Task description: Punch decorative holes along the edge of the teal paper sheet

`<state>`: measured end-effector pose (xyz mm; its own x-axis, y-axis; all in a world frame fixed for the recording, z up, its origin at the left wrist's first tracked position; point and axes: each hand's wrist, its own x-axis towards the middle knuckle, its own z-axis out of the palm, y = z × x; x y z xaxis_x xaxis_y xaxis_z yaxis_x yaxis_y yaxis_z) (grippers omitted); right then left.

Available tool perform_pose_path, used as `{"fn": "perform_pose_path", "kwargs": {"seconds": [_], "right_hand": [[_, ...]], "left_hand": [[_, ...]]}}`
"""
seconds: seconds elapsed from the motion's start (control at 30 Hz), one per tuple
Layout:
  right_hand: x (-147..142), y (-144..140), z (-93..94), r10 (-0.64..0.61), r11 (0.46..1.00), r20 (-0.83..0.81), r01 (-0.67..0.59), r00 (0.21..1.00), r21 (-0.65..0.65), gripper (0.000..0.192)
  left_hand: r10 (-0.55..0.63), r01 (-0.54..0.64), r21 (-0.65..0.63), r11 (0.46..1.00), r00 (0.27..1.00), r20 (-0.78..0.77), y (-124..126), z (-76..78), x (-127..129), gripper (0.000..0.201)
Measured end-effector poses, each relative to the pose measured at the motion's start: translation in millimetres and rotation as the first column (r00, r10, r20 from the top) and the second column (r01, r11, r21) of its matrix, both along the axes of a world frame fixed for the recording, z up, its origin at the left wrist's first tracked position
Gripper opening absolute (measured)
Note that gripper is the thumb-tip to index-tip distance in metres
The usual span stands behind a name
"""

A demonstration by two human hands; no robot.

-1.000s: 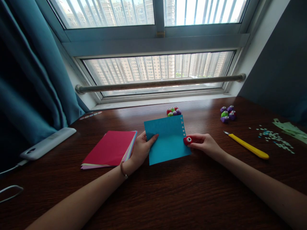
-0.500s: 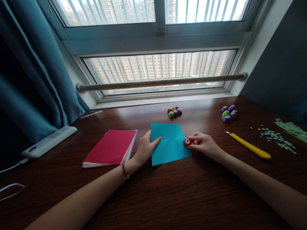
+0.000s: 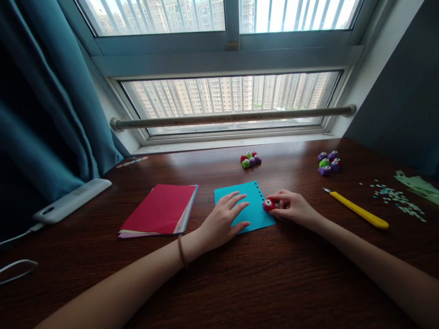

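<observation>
While the left hand (image 3: 224, 218) lies flat on blue paper (image 3: 254, 201), the right hand's (image 3: 291, 208) grip seemingly pinches a red punch (image 3: 268, 205).

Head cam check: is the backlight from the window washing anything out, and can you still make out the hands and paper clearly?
Head view: the window is bright but only its top panes blow out; glare streaks the table near the sill. The left hand, blue sheet and right hand are sharp; the frame edges bow, and the curtain is dark.

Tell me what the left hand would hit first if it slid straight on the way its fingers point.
Probably the red punch pinched in the right hand: the left hand lies flat on the blue paper, fingers aimed right and slightly away. Depth is unclear.
</observation>
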<state>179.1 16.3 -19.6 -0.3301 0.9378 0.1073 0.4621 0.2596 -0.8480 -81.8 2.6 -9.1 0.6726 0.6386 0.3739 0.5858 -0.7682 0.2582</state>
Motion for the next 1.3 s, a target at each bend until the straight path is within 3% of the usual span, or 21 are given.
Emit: {"fn": "perform_pose_path", "kwargs": {"seconds": [0.1,0.23,0.8,1.3], "right_hand": [[-0.9,0.2,0.9,0.019,1.000,-0.036,-0.019,0.999,-0.013,0.038],[-0.9,0.5,3.8,0.051,0.998,-0.048,-0.053,0.998,-0.039,0.033],[2.4,1.8,7.5,0.157,0.983,-0.054,-0.161,0.986,-0.083,0.031],[1.0,1.4,6.5,0.137,0.989,-0.034,-0.138,0.990,-0.055,0.032]], "left_hand": [[0.005,-0.016,-0.124,0.992,0.996,-0.090,0.0,-1.8,1.5,0.051],[0.031,-0.059,-0.179,0.982,0.987,-0.157,1.6,-1.2,1.9,0.054],[0.005,-0.040,-0.211,0.977,0.986,-0.166,1.0,1.9,1.7,0.054],[-0.003,-0.038,-0.210,0.977,0.982,-0.191,-0.1,4.7,1.7,0.058]]}}
